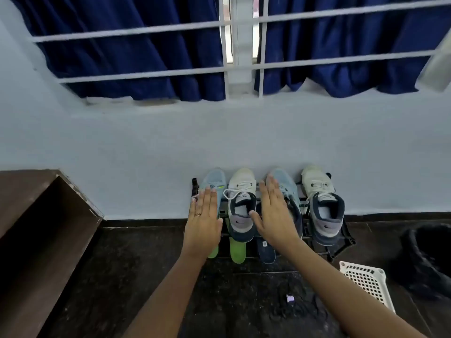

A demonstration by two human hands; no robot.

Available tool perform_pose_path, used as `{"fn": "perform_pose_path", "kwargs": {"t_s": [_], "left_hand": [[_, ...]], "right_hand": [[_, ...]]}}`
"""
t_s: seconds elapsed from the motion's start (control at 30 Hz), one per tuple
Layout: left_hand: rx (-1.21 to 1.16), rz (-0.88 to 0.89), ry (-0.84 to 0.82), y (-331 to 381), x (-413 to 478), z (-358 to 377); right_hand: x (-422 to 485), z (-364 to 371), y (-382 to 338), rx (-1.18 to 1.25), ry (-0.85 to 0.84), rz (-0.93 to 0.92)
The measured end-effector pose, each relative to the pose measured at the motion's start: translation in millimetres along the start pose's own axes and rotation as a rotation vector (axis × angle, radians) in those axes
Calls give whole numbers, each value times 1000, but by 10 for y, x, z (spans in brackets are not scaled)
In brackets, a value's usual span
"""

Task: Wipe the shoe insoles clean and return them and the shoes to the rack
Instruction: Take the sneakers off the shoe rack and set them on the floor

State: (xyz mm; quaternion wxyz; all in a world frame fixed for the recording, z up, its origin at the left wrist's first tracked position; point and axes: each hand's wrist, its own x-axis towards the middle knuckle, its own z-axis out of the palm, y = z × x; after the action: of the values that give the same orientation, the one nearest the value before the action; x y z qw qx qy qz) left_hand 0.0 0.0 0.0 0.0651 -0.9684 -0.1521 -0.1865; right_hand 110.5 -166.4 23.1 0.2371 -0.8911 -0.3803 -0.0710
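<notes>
Both hands are spread flat with straight fingers and hold nothing. The left hand [203, 220], which wears a ring, lies over the left light-blue sneaker [216, 178], and the right hand [275, 215] lies over the second light-blue sneaker [286, 182]. Whether the palms press the shoes or hover just above them cannot be told.

Four shoes stand in a row on the top tier of the black shoe rack [341, 242] at lower centre of the frame, with a white-and-navy sneaker [241, 208] between the hands and another [324, 211] at the right end. Below them, on the lower tier, two green insoles [237, 252] and a navy insole [266, 253] stick out toward the camera. A fourth insole is not visible.

With shoes and insoles all on the rack and no cloth in sight, the task looks close to finished. Cleanliness cannot be judged here. A white perforated basket [366, 281] sits at lower right.
</notes>
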Motion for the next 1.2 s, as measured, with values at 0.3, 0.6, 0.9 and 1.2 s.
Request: {"fn": "perform_pose_path", "kwargs": {"t_s": [0.3,0.6,0.9,1.2], "left_hand": [[22,-373,-421,-19,68,729],[-228,-254,-38,-112,-48,1206],[-125,-123,178,10,-32,1069],[-74,-153,335,13,-374,381]], "right_hand": [[-36,1075,171,25,-26,10],[-118,1633,208,268,215,131],[-114,1611,188,313,486,51],[-368,1181,-293,287,596,-57]]}}
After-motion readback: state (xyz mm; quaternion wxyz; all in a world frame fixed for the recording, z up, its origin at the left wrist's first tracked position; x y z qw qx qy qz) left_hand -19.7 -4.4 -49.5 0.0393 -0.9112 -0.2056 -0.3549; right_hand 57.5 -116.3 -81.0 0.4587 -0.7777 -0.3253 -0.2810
